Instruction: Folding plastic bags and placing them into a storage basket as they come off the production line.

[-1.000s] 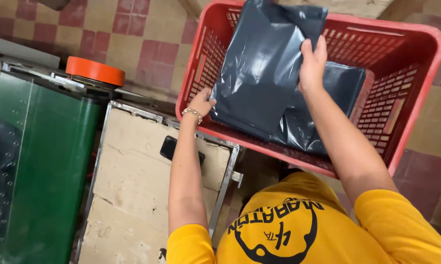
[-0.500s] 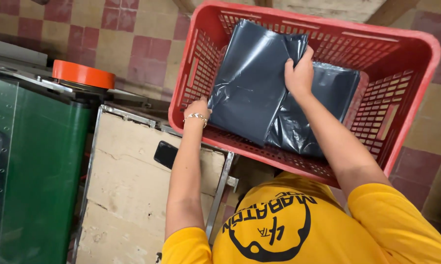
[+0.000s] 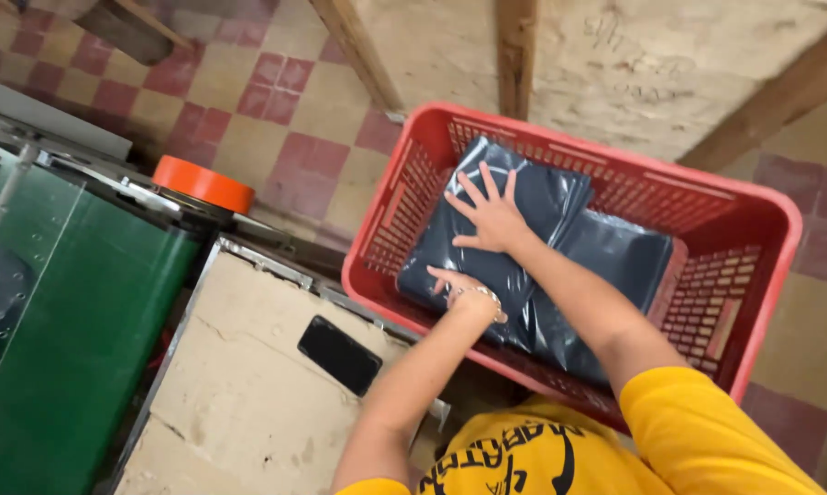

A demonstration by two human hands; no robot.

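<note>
A red plastic crate [image 3: 769, 220] holds dark grey plastic bags [image 3: 606, 257] lying flat on its bottom. My right hand [image 3: 490, 214] presses palm-down with fingers spread on the top bag at the crate's left side. Just below it, my left hand [image 3: 459, 289], wearing a bracelet, rests on the near edge of the same bag stack, fingers flat. Neither hand grips anything.
A beige work surface [image 3: 248, 394] with a black phone [image 3: 339, 355] lies left of the crate. A green machine panel [image 3: 56, 339] and an orange tape roll [image 3: 203, 183] stand further left. Wooden beams [image 3: 514, 55] lean over a red-and-yellow tiled floor [image 3: 248, 101].
The bag my right hand held up has been laid down flat in the crate. My left hand moved off the crate rim onto the bags. The view shifted so the crate sits lower.
</note>
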